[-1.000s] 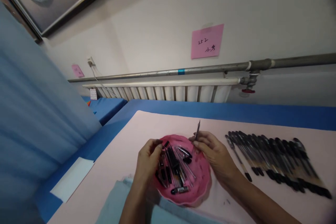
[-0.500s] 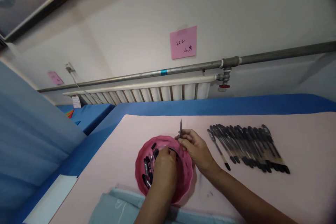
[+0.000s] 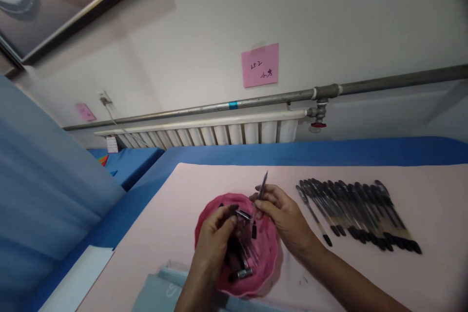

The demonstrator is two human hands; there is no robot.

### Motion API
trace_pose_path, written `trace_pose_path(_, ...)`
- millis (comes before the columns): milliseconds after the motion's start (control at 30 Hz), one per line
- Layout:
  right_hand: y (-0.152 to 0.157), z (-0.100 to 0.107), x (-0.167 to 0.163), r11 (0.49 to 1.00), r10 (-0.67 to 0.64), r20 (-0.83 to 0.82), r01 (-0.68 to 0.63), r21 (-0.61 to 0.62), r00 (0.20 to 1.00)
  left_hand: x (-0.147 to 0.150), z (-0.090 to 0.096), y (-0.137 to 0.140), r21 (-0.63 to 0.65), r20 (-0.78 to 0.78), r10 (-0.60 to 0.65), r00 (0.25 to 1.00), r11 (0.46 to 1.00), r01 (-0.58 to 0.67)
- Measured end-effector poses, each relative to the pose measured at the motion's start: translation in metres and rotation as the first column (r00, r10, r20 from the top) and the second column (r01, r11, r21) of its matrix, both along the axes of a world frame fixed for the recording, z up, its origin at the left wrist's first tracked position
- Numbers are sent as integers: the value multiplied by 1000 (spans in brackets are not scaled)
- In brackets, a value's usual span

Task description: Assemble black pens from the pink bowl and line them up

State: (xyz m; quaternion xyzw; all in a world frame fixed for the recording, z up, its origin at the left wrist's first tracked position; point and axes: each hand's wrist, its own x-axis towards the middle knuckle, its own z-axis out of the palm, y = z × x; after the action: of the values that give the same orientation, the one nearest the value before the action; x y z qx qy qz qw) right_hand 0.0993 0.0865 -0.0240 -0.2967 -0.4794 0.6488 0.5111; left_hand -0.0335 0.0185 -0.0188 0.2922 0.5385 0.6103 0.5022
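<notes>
Over the pink scalloped bowl [image 3: 271, 263], my left hand [image 3: 214, 239] pinches a dark, shiny pen cap [image 3: 243, 214] between thumb and fingertips. My right hand [image 3: 287, 217] is closed on a pen [image 3: 263, 185], its bare tip pointing up and a black end [image 3: 254, 230] hanging below the fingers. The cap and the pen are apart, close to each other. Inside the bowl lie clear pen barrels [image 3: 248, 248] and another dark cap [image 3: 244, 273]; my left hand hides part of them. Right of my hands, several capped black pens [image 3: 351, 204] lie side by side in a row.
Pink paper [image 3: 164, 219] covers the blue table [image 3: 329, 151]. Light blue folded cloth [image 3: 157, 292] lies at the near edge, below the bowl. A white radiator [image 3: 234, 131] and a metal pipe [image 3: 204, 109] run along the wall. A blue curtain [image 3: 47, 195] hangs at the left.
My left hand has come up from among the pen parts with a cap in its fingers. The pen in my right hand now leans to the right. The whole view has shifted slightly.
</notes>
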Motion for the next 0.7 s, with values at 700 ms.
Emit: trace_pose_path(700, -33, 40, 11, 986, -76, -56, 83, 145, 996, 16, 8, -12, 45, 628, -87, 774, 996, 75)
